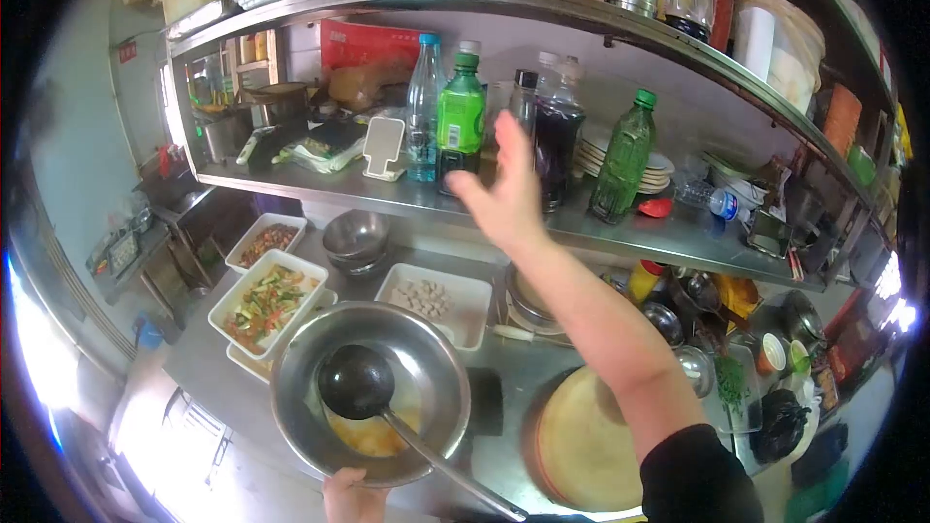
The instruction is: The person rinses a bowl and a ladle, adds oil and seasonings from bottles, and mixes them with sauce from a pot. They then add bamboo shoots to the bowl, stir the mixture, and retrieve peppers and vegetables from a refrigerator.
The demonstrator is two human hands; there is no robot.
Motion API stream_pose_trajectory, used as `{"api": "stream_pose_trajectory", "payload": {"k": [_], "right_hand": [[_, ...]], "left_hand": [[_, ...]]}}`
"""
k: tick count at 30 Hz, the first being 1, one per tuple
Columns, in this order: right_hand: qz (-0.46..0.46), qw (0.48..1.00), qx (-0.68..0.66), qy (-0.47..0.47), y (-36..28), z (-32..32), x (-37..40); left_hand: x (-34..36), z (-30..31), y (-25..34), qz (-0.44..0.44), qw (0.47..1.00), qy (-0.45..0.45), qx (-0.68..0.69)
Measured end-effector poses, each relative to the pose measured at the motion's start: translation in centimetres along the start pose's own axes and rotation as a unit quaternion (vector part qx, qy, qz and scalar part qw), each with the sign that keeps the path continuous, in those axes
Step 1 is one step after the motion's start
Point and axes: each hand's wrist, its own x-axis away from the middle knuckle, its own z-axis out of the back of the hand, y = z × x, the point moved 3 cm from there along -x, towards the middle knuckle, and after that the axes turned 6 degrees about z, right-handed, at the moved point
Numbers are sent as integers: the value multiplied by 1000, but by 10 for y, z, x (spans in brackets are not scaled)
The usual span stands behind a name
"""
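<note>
A large metal bowl [449, 368] tilts at the counter's front edge, with yellowish liquid in its bottom. Across it lies a dark ladle [356, 383], its long handle over the rim toward the lower right. My left hand [355, 497] grips the bowl's near rim, thumb on top, other fingers mostly hidden. My right hand [504, 194] is raised with fingers apart in front of the shelf bottles, holding nothing. It is nearest a green-labelled bottle [461, 116] and a bottle of dark liquid [559, 131]. A clear blue-capped bottle [424, 116] stands to the left.
White trays of chopped vegetables [320, 276] and pale cubes [473, 329] sit behind the bowl. A round chopping board [581, 441] lies beneath my right forearm. Along the steel shelf [339, 192] stand a green bottle [625, 160] and stacked plates. A second shelf hangs above.
</note>
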Motion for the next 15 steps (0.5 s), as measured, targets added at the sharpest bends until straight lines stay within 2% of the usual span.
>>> {"api": "stream_pose_trajectory", "payload": {"k": [1, 4, 7, 8, 10, 12, 13, 14, 15], "right_hand": [[-51, 997, 49, 18, 7, -21, -4], [-208, 970, 50, 115, 40, -54, -26], [-219, 968, 76, 96, 49, -59, -31], [-205, 969, 79, 117, 52, -62, -27], [-130, 987, 23, 92, 23, -53, -17], [-56, 997, 30, 42, -12, -36, -3], [47, 991, 117, -32, -34, -25, 6], [151, 963, 196, -103, -55, -13, 16], [200, 917, 267, -220, -72, -6, 26]], "left_hand": [[1, 0, 3, -10, 1000, 4, -1], [10, -9, 7, -44, 999, 3, -3], [7, 2, 4, -40, 999, 10, 7], [3, 11, -1, -29, 999, 16, 14], [-12, 25, 2, -95, 987, -16, -132], [-9, 35, -13, -77, 994, 2, -72], [-3, 16, -9, -63, 998, 29, -12], [3, -4, -4, -54, 996, 58, 49], [2, -9, -5, -63, 995, 58, 54]]}}
